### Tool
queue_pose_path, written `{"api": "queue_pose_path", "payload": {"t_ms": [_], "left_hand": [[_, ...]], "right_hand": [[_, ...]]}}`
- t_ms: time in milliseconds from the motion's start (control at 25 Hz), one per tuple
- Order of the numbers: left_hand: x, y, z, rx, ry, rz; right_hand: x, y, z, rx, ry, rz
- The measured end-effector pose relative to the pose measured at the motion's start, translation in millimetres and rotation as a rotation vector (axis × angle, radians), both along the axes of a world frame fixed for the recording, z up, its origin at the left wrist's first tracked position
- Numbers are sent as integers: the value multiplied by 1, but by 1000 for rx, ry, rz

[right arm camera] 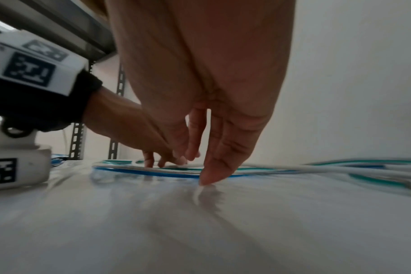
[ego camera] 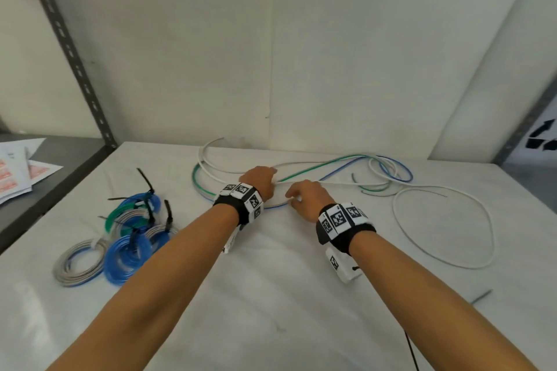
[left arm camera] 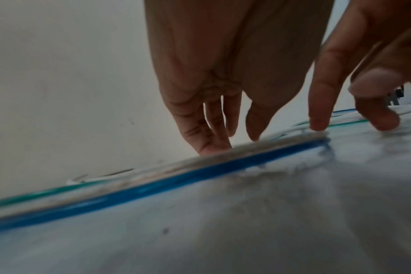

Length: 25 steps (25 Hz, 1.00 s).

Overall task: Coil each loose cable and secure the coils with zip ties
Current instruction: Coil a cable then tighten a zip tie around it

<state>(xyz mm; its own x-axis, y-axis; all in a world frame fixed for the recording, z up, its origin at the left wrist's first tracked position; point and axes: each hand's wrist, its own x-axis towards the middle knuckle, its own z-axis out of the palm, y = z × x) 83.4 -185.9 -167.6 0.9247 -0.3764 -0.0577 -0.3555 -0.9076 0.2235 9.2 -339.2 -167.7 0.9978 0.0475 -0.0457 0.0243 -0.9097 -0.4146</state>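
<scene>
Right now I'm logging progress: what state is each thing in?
Blue cable: loose, uncoiled on the table.
Green cable: loose, uncoiled.
White cable: loose, sprawled in one open loop.
Finished coils: wound, zip-tied.
Left hand: fingers straight, touching cables.
Right hand: fingers straight, reaching down.

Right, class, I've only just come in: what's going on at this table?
A person is bundling cables on a white-covered table. Both hands reach into a tangle of loose cables, white, green and blue: the left hand has its fingers down on the strands, and the right hand touches the cloth beside them with fingers straight. Neither has clearly gripped one yet. Finished coils, bound with black zip ties, lie on the left.
</scene>
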Motion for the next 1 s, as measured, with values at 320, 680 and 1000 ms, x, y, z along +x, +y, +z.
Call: {"api": "queue_pose_path", "payload": {"t_ms": [320, 680, 1000], "left_hand": [[-4, 6, 27, -290, -73, -236], [-27, 14, 71, -749, -218, -196], [-41, 5, 62, -724, -70, -187]], "right_hand": [[5, -63, -3, 71, -54, -330], [-10, -114, 6, 36, -50, -509], [-28, -148, -3, -115, 26, -467]]}}
